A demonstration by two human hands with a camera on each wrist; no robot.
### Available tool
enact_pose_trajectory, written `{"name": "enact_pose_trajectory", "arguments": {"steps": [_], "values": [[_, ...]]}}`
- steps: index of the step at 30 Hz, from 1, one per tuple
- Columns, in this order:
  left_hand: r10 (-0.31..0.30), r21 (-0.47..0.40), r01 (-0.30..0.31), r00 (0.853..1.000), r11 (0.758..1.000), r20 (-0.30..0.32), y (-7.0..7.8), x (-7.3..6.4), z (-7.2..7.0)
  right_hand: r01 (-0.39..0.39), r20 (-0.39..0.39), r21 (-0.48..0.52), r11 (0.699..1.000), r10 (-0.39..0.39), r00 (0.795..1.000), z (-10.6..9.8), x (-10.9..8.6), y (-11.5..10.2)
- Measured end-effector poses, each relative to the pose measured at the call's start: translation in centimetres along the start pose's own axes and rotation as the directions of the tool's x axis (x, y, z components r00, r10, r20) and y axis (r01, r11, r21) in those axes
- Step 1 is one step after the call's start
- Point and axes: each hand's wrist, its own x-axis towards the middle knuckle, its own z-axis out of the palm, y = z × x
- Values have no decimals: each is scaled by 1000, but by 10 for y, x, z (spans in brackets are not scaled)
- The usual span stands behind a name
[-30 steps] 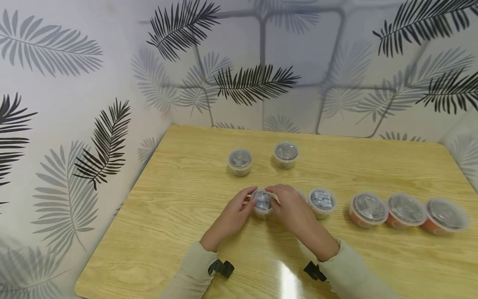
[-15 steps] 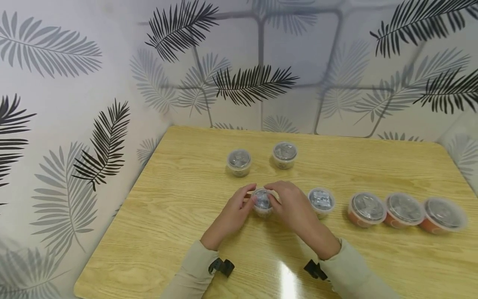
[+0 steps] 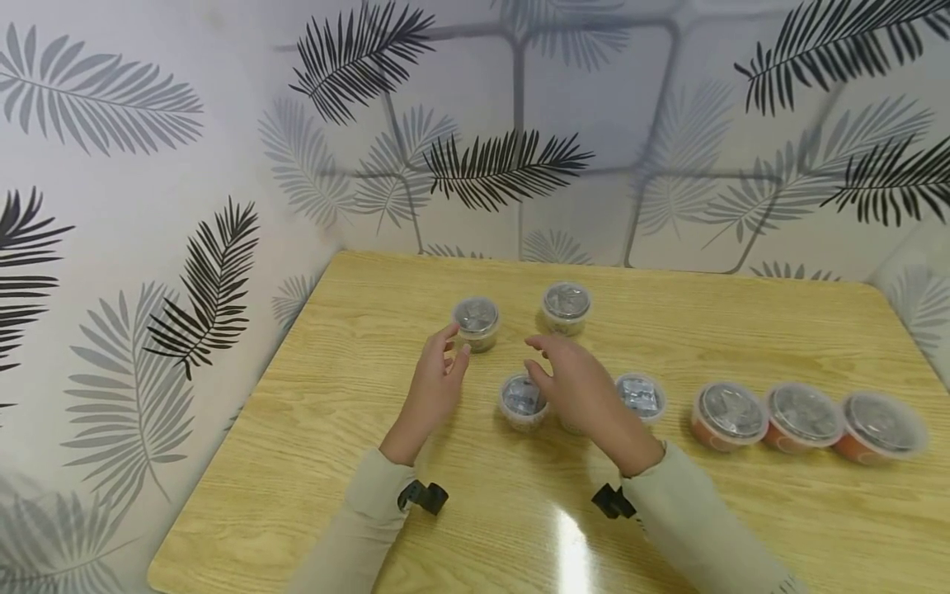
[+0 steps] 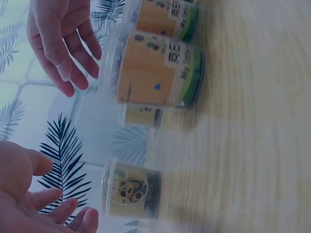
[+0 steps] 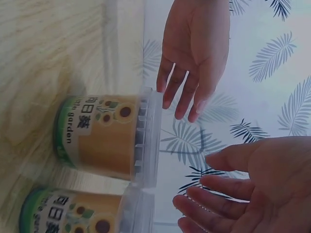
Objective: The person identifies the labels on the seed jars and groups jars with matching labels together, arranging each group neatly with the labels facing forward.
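Note:
My left hand (image 3: 433, 381) is beside the back-left lidded cup (image 3: 477, 320), its fingertips close to the cup's near side in the head view. Its fingers are spread and hold nothing. Over the front row hovers my right hand (image 3: 582, 384), fingers loosely bent around nothing. Just left of it stands a clear-lidded cup (image 3: 522, 399); another cup (image 3: 570, 426) is mostly hidden under this hand, and a third (image 3: 640, 396) is to its right. The right wrist view shows a cup (image 5: 109, 136) with a sunflower "little garden" label, below the lowered left fingers (image 5: 177, 92).
Another lidded cup (image 3: 567, 307) stands at the back, right of the back-left one. Three larger orange cups (image 3: 731, 417) line up on the right side of the wooden table (image 3: 319, 462). A leaf-patterned wall covering (image 3: 475, 99) rises behind the table.
Both hands have let go of the front-left cup, which stays in place. The left hand has moved left and away toward the back-left cup; the right hand has lifted slightly back.

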Motion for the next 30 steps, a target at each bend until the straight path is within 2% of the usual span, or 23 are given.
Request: {"name": "enact_pose_trajectory", "arguments": {"steps": [6,12,19,24,30], "values": [[-75,18,76,997,997,-17,-11,22,-3,-68,103,19,998,66,993,4,28,-5],[-127,-15,126,992,992,-8,-16,39,1,-138,203,54,989,125,971,10,56,-9],[-165,-55,166,986,985,16,-26,46,8,-182,259,120,976,146,955,21,73,-6],[-167,-53,166,986,985,-9,-28,49,11,-170,272,186,968,115,955,33,83,-3],[-147,-109,145,989,983,-5,-33,53,12,-193,277,245,950,122,953,44,90,0]]}}
